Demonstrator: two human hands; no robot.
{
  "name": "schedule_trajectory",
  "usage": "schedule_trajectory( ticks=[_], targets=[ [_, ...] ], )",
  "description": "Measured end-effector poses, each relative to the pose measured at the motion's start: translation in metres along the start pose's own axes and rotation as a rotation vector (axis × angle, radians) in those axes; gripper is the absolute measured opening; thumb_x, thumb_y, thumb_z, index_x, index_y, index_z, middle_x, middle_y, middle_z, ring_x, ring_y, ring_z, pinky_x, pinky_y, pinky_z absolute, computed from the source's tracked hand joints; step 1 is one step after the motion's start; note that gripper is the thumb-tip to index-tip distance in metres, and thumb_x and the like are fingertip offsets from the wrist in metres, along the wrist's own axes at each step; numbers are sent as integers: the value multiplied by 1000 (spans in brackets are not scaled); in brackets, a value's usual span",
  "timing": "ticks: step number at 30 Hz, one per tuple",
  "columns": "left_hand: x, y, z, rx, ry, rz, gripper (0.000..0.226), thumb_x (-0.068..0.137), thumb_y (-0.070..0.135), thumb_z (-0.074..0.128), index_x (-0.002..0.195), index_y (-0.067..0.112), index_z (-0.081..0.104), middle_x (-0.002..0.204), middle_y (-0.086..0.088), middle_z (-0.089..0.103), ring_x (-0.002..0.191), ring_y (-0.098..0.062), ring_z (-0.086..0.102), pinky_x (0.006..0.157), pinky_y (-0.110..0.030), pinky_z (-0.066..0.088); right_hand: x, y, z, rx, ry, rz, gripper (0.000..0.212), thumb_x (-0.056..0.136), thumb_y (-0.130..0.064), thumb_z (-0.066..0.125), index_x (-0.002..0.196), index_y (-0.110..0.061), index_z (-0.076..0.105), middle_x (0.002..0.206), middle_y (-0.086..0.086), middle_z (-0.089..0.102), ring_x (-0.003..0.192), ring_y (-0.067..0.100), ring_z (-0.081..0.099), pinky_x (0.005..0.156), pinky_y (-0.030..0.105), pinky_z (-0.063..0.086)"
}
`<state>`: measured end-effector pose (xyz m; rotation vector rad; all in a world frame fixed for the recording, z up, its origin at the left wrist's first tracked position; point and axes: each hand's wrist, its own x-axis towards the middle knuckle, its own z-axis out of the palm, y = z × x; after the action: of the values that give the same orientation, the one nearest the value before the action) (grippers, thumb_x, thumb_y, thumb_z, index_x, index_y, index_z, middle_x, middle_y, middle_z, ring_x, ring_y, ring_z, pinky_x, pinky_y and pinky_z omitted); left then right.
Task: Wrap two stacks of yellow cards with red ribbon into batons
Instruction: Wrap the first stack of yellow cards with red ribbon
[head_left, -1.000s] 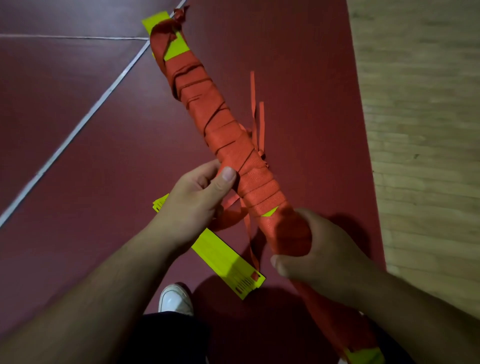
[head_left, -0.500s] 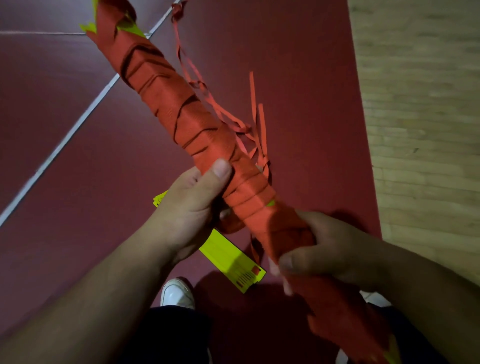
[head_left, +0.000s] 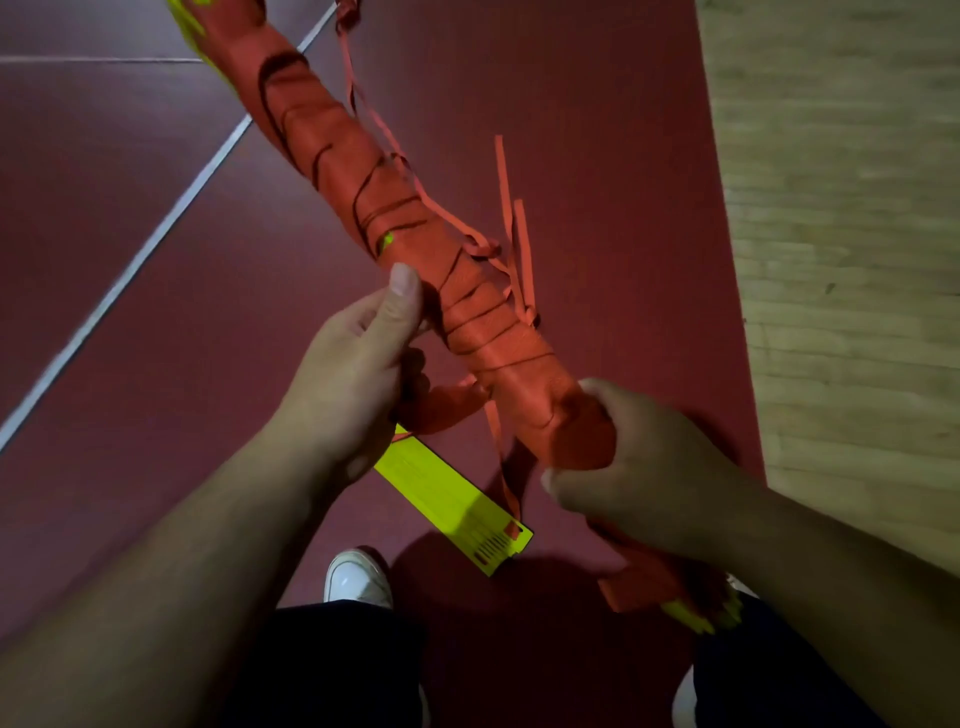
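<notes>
A long baton (head_left: 395, 218) of yellow cards wound in red ribbon runs from the top left down to the lower right, held in the air. My right hand (head_left: 639, 467) grips its lower part, and yellow card ends show below that hand. My left hand (head_left: 358, 374) holds a loose band of red ribbon (head_left: 447, 405) beside the baton, thumb up against the wrapping. Thin ribbon tails (head_left: 514, 234) dangle from the baton's right side. A second stack of yellow cards (head_left: 452, 499) lies on the floor under my hands.
The floor is dark red sports flooring (head_left: 130, 415) with white lines (head_left: 156, 239). A pale wooden floor (head_left: 841, 234) borders it on the right. My white shoe (head_left: 358, 577) and dark trousers are at the bottom.
The baton has swung its far end up and to the left, nearer the camera. My left thumb shifted along the wrapping, and the right hand kept its grip on the lower part.
</notes>
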<state>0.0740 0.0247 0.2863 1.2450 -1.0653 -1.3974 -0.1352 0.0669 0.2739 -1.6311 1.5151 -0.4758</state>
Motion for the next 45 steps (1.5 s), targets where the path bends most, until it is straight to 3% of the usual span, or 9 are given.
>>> schedule_trajectory(
  ticks=[3, 8, 11, 17, 22, 26, 31, 38, 45],
  targets=[
    [4, -3, -5, 27, -71, 69, 49, 91, 55, 46, 113, 12, 57, 111, -7, 44, 48, -6, 25, 48, -19, 31, 0, -1, -8, 115, -38, -30, 25, 69, -18, 81, 86, -26, 64, 64, -12, 64, 53, 4, 54, 56, 28, 47],
    [2, -2, -8, 40, -163, 85, 45, 88, 60, 54, 109, 22, 67, 103, -5, 55, 47, -4, 27, 51, -21, 34, -7, -4, -10, 352, -119, -2, 20, 67, -14, 80, 81, -14, 66, 69, 15, 70, 56, 36, 62, 59, 47, 56],
    [1, -1, -8, 32, -212, 81, 47, 80, 63, 56, 100, 22, 68, 75, 12, 63, 47, -5, 27, 50, -19, 33, -11, -3, -9, 636, -248, 102, 22, 61, -4, 81, 78, -6, 67, 76, 30, 67, 54, 29, 64, 51, 38, 56],
    [-3, -6, 2, 2, -252, 62, 81, 63, 80, 69, 87, 4, 54, 62, -8, 48, 50, -14, 35, 52, -33, 22, -8, 5, -7, 928, -636, 127, 55, 61, -18, 70, 102, 17, 57, 79, 26, 64, 59, 33, 64, 59, 38, 55],
    [-1, 0, 14, 93, 70, 66, 56, 80, 71, 56, 69, 16, 54, 63, -11, 37, 55, -22, 29, 60, -39, 17, 0, -1, -16, 623, -411, 149, 38, 72, -29, 84, 103, -14, 69, 87, 5, 76, 73, 17, 72, 64, 30, 59],
    [3, -9, 16, 224, 332, 47, 64, 89, 62, 59, 67, 3, 54, 50, 6, 31, 47, -12, 27, 52, -29, 25, -3, 2, 0, 25, -96, 99, 68, 58, -70, 77, 117, -50, 48, 103, -21, 67, 93, -2, 65, 82, 25, 53],
    [-3, -13, 26, 99, 315, -19, 59, 86, 63, 59, 91, 4, 66, 59, -2, 29, 50, -13, 25, 49, -26, 23, 0, 10, 19, -301, 53, 0, 90, 70, -50, 79, 142, -33, 28, 128, -6, 57, 110, 22, 61, 81, 29, 45],
    [-3, -4, 10, 130, -80, 160, 50, 86, 57, 58, 108, 14, 70, 80, -26, 49, 49, -9, 30, 52, -26, 29, 1, 10, 2, -27, 96, 11, 52, 67, -26, 79, 106, -38, 46, 83, -10, 64, 74, 6, 63, 69, 34, 52],
    [9, -12, -8, 58, -102, 119, 52, 68, 66, 78, 101, 26, 71, 75, 0, 51, 53, -9, 40, 53, -28, 35, -12, -8, -9, 413, -194, 30, 46, 64, -6, 87, 98, -25, 62, 80, 8, 68, 66, 15, 61, 65, 41, 56]
  ],
)
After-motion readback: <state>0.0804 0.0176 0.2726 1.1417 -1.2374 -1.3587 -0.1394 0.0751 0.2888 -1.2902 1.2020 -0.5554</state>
